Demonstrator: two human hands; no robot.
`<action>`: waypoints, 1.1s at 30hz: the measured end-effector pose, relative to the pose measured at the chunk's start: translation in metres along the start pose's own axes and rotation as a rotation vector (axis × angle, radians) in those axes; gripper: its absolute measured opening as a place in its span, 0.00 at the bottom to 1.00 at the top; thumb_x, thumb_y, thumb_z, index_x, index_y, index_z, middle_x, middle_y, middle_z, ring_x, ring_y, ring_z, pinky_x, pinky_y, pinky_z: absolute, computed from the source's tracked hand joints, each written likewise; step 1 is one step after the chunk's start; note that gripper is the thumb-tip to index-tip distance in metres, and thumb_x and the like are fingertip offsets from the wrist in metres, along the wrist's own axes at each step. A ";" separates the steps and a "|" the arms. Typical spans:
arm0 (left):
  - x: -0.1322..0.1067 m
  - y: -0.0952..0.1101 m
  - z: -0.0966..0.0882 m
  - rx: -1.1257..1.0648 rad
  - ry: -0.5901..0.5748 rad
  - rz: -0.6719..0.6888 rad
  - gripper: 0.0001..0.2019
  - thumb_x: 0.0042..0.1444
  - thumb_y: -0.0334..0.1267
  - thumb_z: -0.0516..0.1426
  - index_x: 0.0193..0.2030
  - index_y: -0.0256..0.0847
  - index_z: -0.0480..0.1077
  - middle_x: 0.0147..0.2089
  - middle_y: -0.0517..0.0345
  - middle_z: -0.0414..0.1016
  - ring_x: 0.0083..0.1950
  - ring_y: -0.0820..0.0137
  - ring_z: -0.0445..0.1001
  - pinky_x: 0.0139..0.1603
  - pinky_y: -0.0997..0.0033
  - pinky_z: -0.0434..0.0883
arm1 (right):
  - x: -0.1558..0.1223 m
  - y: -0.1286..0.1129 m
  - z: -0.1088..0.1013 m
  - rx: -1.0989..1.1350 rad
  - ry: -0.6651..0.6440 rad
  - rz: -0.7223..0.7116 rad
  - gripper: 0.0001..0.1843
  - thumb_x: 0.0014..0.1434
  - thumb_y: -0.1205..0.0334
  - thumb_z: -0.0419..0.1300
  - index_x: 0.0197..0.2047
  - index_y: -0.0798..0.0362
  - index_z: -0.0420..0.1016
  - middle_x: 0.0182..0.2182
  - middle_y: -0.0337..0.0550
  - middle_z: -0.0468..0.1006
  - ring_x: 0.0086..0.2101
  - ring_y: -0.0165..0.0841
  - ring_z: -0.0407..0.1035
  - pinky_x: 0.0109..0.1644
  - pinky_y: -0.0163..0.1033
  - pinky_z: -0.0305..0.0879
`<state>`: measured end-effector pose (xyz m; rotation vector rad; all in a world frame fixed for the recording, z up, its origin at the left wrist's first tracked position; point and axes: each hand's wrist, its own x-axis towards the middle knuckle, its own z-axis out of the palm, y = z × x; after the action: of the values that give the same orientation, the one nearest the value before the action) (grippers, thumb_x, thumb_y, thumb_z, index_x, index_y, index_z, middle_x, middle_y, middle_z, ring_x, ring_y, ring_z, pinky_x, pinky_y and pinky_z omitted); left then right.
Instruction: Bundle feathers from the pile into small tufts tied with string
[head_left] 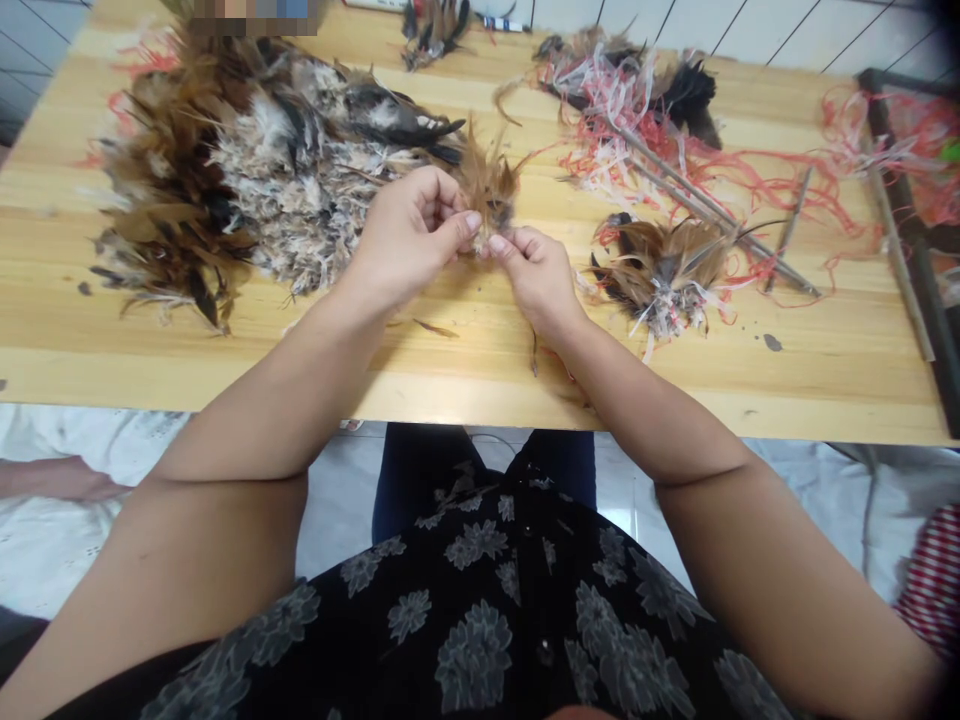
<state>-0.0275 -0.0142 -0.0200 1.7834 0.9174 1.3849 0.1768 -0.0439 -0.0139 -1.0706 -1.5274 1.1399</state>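
A small bunch of brown feathers stands tips-up between my hands above the wooden table. My left hand pinches the base of the bunch between thumb and fingers. Close beside it, my right hand has its thumb and forefinger pressed together at the same pale base. Whatever fine material lies between the fingertips is too small to make out. Just left of my left hand spreads a big pile of feathers, grey-white quill ends inward, brown tips outward. A bundle of brown feathers tied with pale strips lies right of my right hand.
Pink and white plastic strings tangle with dark feathers at the back right. Thin sticks lie across them. A dark frame borders the table's right end. A small feather bunch and a marker are at the back edge.
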 end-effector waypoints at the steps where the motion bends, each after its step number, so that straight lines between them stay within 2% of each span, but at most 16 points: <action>1: -0.001 -0.001 0.001 0.014 -0.001 -0.004 0.31 0.61 0.76 0.73 0.44 0.51 0.75 0.33 0.57 0.78 0.31 0.59 0.80 0.37 0.53 0.79 | 0.000 0.000 0.000 0.004 -0.013 0.006 0.28 0.66 0.30 0.72 0.36 0.48 0.86 0.40 0.42 0.87 0.47 0.37 0.79 0.64 0.45 0.76; 3: -0.003 0.002 0.002 0.041 -0.011 -0.031 0.28 0.66 0.74 0.71 0.47 0.52 0.75 0.37 0.56 0.79 0.38 0.57 0.84 0.46 0.51 0.81 | 0.001 0.000 0.001 0.020 -0.039 0.010 0.27 0.66 0.31 0.73 0.37 0.49 0.86 0.41 0.42 0.87 0.47 0.37 0.79 0.64 0.45 0.77; 4: -0.004 0.004 0.003 0.047 -0.009 -0.039 0.29 0.66 0.75 0.70 0.48 0.52 0.74 0.37 0.56 0.79 0.39 0.57 0.85 0.47 0.51 0.81 | 0.002 0.001 0.001 0.027 -0.050 0.012 0.27 0.65 0.32 0.74 0.37 0.49 0.86 0.41 0.42 0.87 0.47 0.36 0.80 0.64 0.44 0.77; 7: -0.005 0.012 0.007 0.035 0.034 -0.022 0.35 0.60 0.80 0.71 0.44 0.50 0.72 0.34 0.59 0.77 0.33 0.61 0.82 0.38 0.56 0.79 | 0.003 0.002 0.002 0.043 -0.062 0.014 0.26 0.64 0.32 0.75 0.37 0.50 0.86 0.41 0.42 0.87 0.47 0.36 0.80 0.64 0.44 0.76; 9: -0.005 0.015 0.010 0.043 0.043 -0.027 0.34 0.61 0.80 0.71 0.45 0.50 0.72 0.35 0.58 0.78 0.33 0.61 0.82 0.37 0.57 0.79 | 0.004 0.003 0.003 0.056 -0.059 0.010 0.27 0.63 0.32 0.75 0.36 0.49 0.85 0.41 0.42 0.87 0.48 0.36 0.80 0.64 0.44 0.76; 13: -0.008 0.020 0.011 0.074 -0.001 -0.033 0.27 0.70 0.73 0.68 0.48 0.52 0.73 0.41 0.55 0.82 0.46 0.55 0.87 0.50 0.52 0.83 | 0.003 0.002 0.002 0.078 -0.047 0.005 0.27 0.65 0.32 0.74 0.36 0.49 0.85 0.42 0.42 0.87 0.49 0.37 0.80 0.66 0.45 0.76; 15: -0.009 0.020 0.010 0.065 -0.007 -0.017 0.26 0.72 0.72 0.67 0.49 0.52 0.72 0.42 0.55 0.82 0.48 0.54 0.88 0.51 0.51 0.83 | 0.002 -0.001 0.000 0.063 -0.042 0.010 0.25 0.66 0.34 0.74 0.37 0.49 0.85 0.43 0.42 0.87 0.51 0.37 0.80 0.68 0.46 0.76; 19: -0.006 0.015 0.011 0.044 0.011 0.003 0.26 0.70 0.72 0.69 0.48 0.52 0.73 0.41 0.55 0.82 0.43 0.55 0.87 0.48 0.51 0.82 | 0.001 -0.004 -0.002 0.032 -0.041 0.021 0.24 0.67 0.35 0.74 0.39 0.48 0.87 0.43 0.42 0.87 0.51 0.38 0.79 0.69 0.47 0.76; 22: -0.002 0.014 0.015 0.038 0.058 0.043 0.31 0.64 0.76 0.71 0.45 0.50 0.73 0.35 0.58 0.79 0.33 0.60 0.83 0.35 0.57 0.77 | 0.002 -0.004 -0.001 0.040 -0.048 0.032 0.24 0.66 0.34 0.74 0.39 0.49 0.86 0.42 0.42 0.87 0.51 0.38 0.79 0.68 0.47 0.77; 24: -0.002 0.018 0.018 0.058 0.093 0.064 0.31 0.63 0.75 0.73 0.42 0.49 0.73 0.32 0.60 0.77 0.28 0.64 0.79 0.30 0.62 0.73 | 0.003 -0.002 0.000 0.055 -0.074 0.035 0.25 0.66 0.34 0.74 0.39 0.49 0.85 0.42 0.42 0.87 0.51 0.37 0.79 0.67 0.46 0.77; 29: -0.007 0.032 0.021 0.214 0.085 0.051 0.23 0.69 0.63 0.73 0.42 0.48 0.74 0.35 0.60 0.78 0.33 0.65 0.79 0.34 0.64 0.73 | 0.008 0.008 0.002 0.041 -0.151 -0.015 0.29 0.71 0.32 0.69 0.41 0.53 0.81 0.43 0.42 0.85 0.52 0.38 0.79 0.71 0.51 0.76; 33: -0.004 0.033 0.015 0.186 0.059 0.008 0.21 0.68 0.63 0.74 0.45 0.50 0.76 0.38 0.57 0.79 0.36 0.62 0.80 0.39 0.60 0.76 | 0.008 0.011 0.000 0.028 -0.165 -0.060 0.28 0.75 0.34 0.64 0.42 0.53 0.79 0.43 0.43 0.84 0.52 0.38 0.79 0.71 0.52 0.77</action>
<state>-0.0098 -0.0362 0.0027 1.8927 1.1026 1.4019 0.1764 -0.0339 -0.0234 -0.9241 -1.6553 1.2294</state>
